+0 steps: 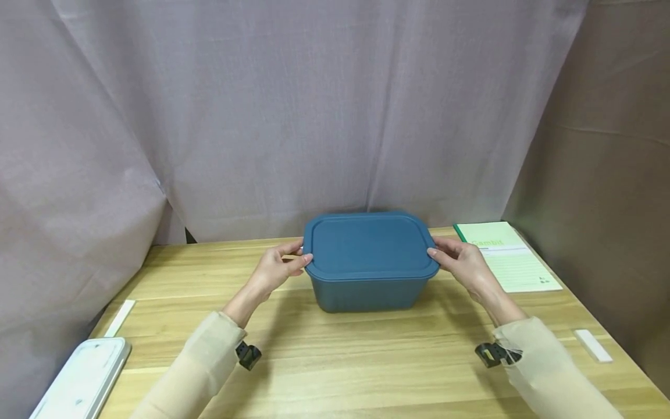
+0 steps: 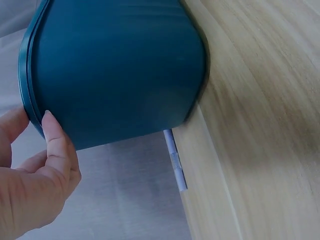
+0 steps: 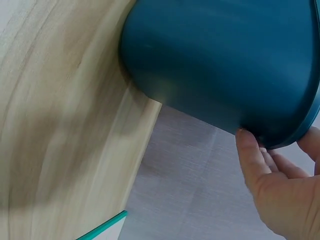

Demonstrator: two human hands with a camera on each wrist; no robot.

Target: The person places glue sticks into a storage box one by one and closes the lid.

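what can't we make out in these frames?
- Inside of the blue box: hidden by its lid, all views.
- Small print on the green notepad: too small, head view.
- White tray: cut off by the lower left edge, head view.
- Right hand: cut off by the frame edge, right wrist view.

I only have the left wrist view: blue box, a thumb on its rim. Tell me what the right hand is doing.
Observer: The right hand holds the opposite end of the box, fingers on the lid rim.
Operator: Report whether the lid is on.
Observer: It sits flat over the box; the left hand has a matching grip at its end.
Operator: List what else is on the table.
Observer: A green notepad lies to the right of the box, and a white tray at the table's near left corner.
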